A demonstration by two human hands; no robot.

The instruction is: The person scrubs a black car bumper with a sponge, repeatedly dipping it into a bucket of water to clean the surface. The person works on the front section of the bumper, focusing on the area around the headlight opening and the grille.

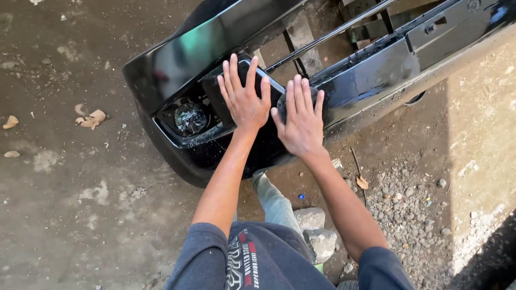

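- Head view: black car bumper (177,59) sits on the dirt ground (64,204), propped just above the person's knees.
- Left hand (244,99) and right hand (302,121) lie flat on the bumper's dark trim panel (271,86), fingers (235,67) spread, gripping nothing.
- Fog lamp recess (189,118) is just left of the hands.
- Likely bulky, light, flexy plastic; the gloss looks wet and slippery. Best held by the edges.
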